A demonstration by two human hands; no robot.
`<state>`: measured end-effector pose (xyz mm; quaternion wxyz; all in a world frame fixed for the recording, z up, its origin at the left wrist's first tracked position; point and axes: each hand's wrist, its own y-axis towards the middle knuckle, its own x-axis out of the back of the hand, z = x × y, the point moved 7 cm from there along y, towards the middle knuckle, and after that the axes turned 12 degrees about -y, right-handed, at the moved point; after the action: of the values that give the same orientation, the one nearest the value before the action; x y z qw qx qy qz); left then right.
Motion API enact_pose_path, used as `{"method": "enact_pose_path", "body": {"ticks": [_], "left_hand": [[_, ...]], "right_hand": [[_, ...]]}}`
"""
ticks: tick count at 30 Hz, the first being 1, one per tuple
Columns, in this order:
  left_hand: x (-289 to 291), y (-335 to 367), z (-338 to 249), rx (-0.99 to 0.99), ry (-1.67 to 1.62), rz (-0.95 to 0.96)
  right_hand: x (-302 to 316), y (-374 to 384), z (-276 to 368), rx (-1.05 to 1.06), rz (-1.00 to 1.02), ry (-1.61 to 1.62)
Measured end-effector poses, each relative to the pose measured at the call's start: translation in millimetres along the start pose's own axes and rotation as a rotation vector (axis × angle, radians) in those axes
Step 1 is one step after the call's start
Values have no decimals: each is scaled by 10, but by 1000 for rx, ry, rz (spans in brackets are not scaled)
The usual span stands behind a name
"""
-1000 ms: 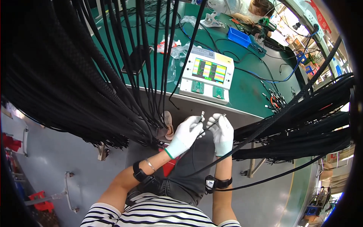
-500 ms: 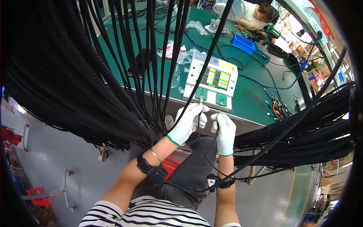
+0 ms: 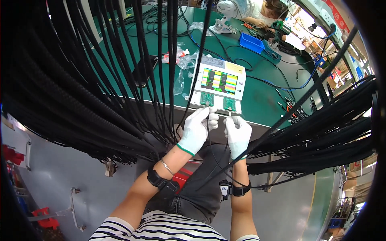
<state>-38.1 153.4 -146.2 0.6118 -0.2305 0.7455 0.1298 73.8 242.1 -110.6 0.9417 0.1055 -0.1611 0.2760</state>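
Observation:
A white cable tester (image 3: 209, 63) with a lit colour screen stands at the table's front edge. Two small green circuit boards, a left board (image 3: 207, 99) and a right board (image 3: 229, 104), sit on its near ledge. My left hand (image 3: 196, 129), in a white glove, pinches the plug end of a black cable (image 3: 210, 140) at the left board. The plug is mostly covered by the fingers and appears to meet the board's socket. My gloved right hand (image 3: 239, 132) is closed on another cable plug (image 3: 230, 114), its metal tip just at the right board's near edge.
Bundles of black braided cables (image 3: 92, 116) hang at left, with more cables (image 3: 321, 140) at right. On the green table lie a dark phone (image 3: 145, 70), plastic bags (image 3: 185, 60), a blue tray (image 3: 252, 43) and a fan (image 3: 229, 10). A person (image 3: 261, 16) sits across.
My right hand has brought its plug up nearer the right board. The left hand stays at the left board. The whole view has shifted slightly.

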Motion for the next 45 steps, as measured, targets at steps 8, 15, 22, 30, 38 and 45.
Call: {"method": "enact_pose_path", "body": {"ticks": [8,15,22,30,38,45], "left_hand": [[9,-82,-58,21,69,32],[722,-423,461,-49,1305,345],[-404,-1027,935,-448,1525,784],[-536,-864,-1061,-678,314,-26],[-621,-685,-102,-62,359,316],[-846,-679,412,-233,840,335]], "right_hand": [[43,104,49,84,-151,-179],[25,176,189,111,-195,-358],[247,29,592,365,-178,-817],[1890,-1216,3078,1068,-1246,-1197],[2418,-878,3727,1004,-1227,-1549],[2301,-807,3841,999,-952,-1153]]}}
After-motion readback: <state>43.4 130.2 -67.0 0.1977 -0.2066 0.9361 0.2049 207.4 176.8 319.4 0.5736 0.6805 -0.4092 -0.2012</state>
